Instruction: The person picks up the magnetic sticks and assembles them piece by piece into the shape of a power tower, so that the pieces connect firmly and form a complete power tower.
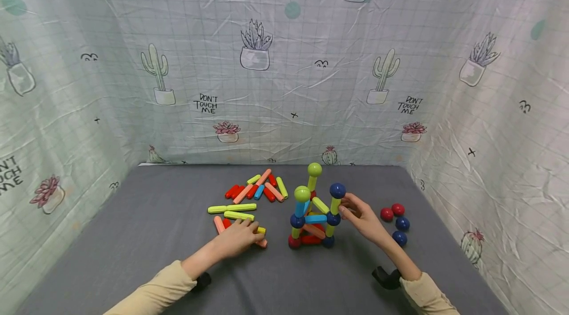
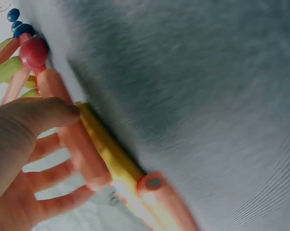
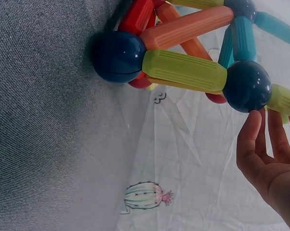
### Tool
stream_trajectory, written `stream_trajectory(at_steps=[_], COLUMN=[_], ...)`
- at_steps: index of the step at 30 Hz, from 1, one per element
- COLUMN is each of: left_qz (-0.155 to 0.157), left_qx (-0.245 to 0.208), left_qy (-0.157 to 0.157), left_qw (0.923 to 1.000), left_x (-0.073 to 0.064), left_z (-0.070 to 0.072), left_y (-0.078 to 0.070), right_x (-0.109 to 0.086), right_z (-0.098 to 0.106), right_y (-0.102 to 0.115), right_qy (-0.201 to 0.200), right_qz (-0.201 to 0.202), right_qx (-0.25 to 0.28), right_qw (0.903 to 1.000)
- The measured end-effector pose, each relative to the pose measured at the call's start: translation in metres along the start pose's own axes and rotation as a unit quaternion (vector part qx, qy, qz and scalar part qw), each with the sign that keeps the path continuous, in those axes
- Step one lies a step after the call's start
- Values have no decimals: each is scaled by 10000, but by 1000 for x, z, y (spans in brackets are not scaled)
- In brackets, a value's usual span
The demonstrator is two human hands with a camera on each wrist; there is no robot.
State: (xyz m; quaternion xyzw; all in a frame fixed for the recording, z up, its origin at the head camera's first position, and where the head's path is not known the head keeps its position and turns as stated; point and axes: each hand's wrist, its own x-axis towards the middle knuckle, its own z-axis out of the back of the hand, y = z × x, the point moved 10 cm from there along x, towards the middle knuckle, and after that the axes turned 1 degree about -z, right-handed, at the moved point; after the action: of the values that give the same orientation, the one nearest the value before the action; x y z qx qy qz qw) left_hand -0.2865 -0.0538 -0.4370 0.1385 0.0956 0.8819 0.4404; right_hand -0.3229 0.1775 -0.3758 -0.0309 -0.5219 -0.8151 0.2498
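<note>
My left hand pinches a salmon rod between thumb and fingers, low over the table. A yellow rod lies right beside it, and another salmon rod lies past that one's end. To the right stands a frame built of coloured rods and balls. My right hand is at the frame's right side, its fingertips touching around a blue ball and the yellow-green rod above it. A larger dark blue ball tops that rod. Two yellow-green balls cap the other uprights.
Loose red, salmon, blue and yellow-green rods lie in a pile behind my left hand. Yellow-green rods lie nearer. Right of the frame sit two red balls and two blue balls. A cactus-print curtain surrounds the grey table.
</note>
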Motion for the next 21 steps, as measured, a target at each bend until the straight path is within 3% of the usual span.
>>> stream_trajectory(at_steps=[3,6,8,10,12,13,14,16,19,21], left_qz=[-36,196,399,512,389,213,12,-444,-984,-1131], left_qx=[478,714,835,764,660,570,522,525,725,933], left_qy=[-572,-1522,-2373,-3231,-3923,-4143,-4286,-4352,-4192,-4051], left_qw=[9972,9856,9670,9419,9166,9081,9020,8977,8996,9024], left_x=[5,11,12,12,13,15,18,27,43,53], left_z=[24,61,90,119,142,151,158,166,167,165], left_y=[0,4,4,1,-8,-15,-23,-41,-65,-75], right_x=[0,0,-1,-1,-2,-2,-2,-2,-2,-2], right_z=[0,0,0,0,0,-1,-1,-1,-2,-3], right_y=[0,1,1,2,2,1,1,0,-2,-2], right_qy=[-8,-22,-40,-63,-73,-75,-78,-79,-87,-102], right_qz=[-1,59,80,99,74,55,53,59,90,150], right_qx=[0,-22,-23,-19,-23,-23,-36,-72,-121,-139], right_qw=[10000,10000,10000,9999,9999,10000,9999,9999,9998,9997])
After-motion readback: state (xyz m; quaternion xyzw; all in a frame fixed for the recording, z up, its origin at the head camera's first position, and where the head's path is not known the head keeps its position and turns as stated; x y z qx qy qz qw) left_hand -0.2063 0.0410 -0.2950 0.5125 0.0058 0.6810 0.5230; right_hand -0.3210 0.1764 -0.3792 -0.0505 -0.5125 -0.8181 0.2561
